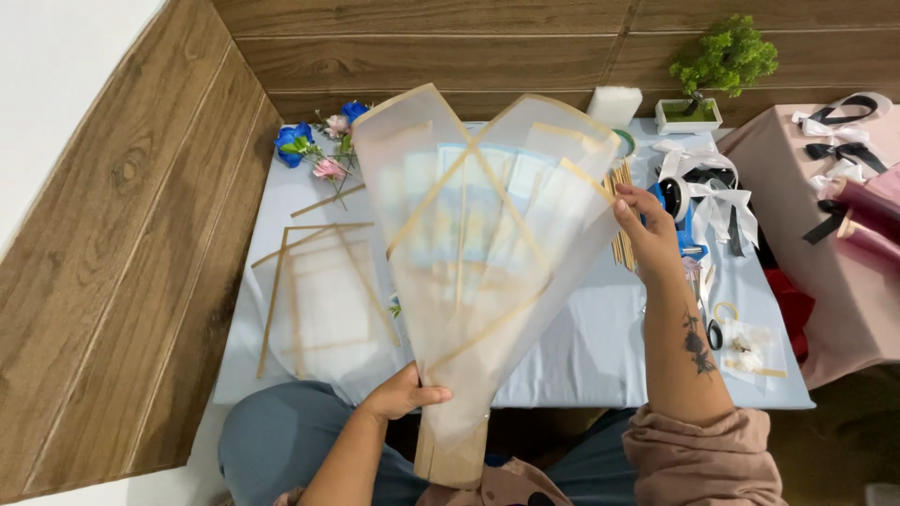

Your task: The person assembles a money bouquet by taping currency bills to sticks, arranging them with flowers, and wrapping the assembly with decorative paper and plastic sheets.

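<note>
Left hand (398,394) grips the narrow base of a translucent gold-edged wrap (478,234), held upright above the desk (581,356); right hand (647,230) pinches its upper edge, apparently between thumb and fingers.

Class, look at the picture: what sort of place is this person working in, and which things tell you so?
Most likely a home craft or florist's work table. The left hand grips a translucent gold-edged bouquet wrap, the right hand adjusts its edge, and artificial flowers and ribbon bows lie on the blue tablecloth.
</note>
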